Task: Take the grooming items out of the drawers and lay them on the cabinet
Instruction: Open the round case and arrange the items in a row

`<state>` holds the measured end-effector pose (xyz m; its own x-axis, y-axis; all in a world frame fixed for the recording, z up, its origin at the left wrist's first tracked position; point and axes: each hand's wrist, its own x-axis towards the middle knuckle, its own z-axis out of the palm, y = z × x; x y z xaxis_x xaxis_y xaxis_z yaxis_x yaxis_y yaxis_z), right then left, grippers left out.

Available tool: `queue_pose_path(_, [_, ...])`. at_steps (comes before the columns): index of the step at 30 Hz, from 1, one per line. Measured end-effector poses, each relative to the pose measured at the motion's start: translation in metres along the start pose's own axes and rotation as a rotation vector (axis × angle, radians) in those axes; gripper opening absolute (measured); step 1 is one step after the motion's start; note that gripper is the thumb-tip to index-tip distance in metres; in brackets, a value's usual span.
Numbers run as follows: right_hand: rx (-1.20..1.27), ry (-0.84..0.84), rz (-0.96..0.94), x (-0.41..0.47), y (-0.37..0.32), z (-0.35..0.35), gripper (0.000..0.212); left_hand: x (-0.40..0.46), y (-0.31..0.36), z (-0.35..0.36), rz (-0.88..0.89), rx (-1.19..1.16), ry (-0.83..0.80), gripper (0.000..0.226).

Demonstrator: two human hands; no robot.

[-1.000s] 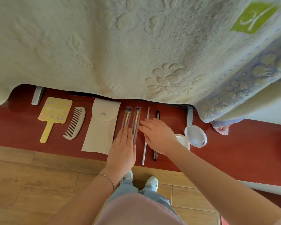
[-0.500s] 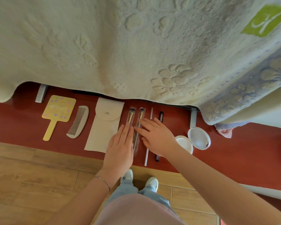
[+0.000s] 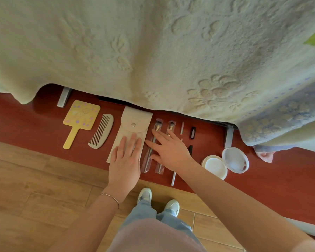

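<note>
Head view: left hand [image 3: 125, 160] flat, unclenched on the beige snap-button fabric pouch [image 3: 133, 124]; right hand [image 3: 168, 149], at three o'clock, spread on clear-sleeved makeup brushes [image 3: 149, 159], should nudge them parallel.

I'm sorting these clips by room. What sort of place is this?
Probably a bedroom: a thick embossed blanket hangs over a low red cabinet on a wood floor, with a hand mirror, comb and makeup brushes laid out.

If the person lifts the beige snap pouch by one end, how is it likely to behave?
The pouch looks like thin fabric lying flat on the red cabinet top, so it would probably droop. It seems light and nearly empty. The left hand rests flat on its lower half; a push would likely slide or wrinkle it.
</note>
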<state>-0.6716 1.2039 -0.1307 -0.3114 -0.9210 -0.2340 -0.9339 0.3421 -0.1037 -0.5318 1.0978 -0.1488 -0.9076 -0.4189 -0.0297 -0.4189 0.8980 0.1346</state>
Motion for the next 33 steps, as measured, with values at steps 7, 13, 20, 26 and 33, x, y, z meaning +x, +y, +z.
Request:
queue_pose_path(7, [-0.01, -0.037, 0.015, -0.001, -0.004, 0.0, 0.055, -0.001, -0.003, 0.001, 0.003, -0.004, 0.014, 0.062])
queue_pose_path(13, [0.001, -0.006, 0.039, -0.004, -0.005, -0.006, 0.055, -0.001, -0.004, 0.001, 0.017, -0.004, 0.028, 0.058])
queue_pose_path(20, [0.075, 0.305, -0.003, 0.021, -0.032, -0.027, 0.045, -0.004, -0.036, -0.008, -0.122, -0.03, 0.047, 0.055])
queue_pose_path(26, [0.031, 0.071, -0.123, 0.056, -0.067, -0.035, 0.065, 0.002, -0.074, -0.021, -0.223, -0.045, 0.056, 0.055])
queue_pose_path(33, [-0.031, -0.091, -0.049, 0.065, -0.077, -0.018, 0.082, 0.005, -0.09, -0.015, -0.178, -0.083, -0.027, 0.053])
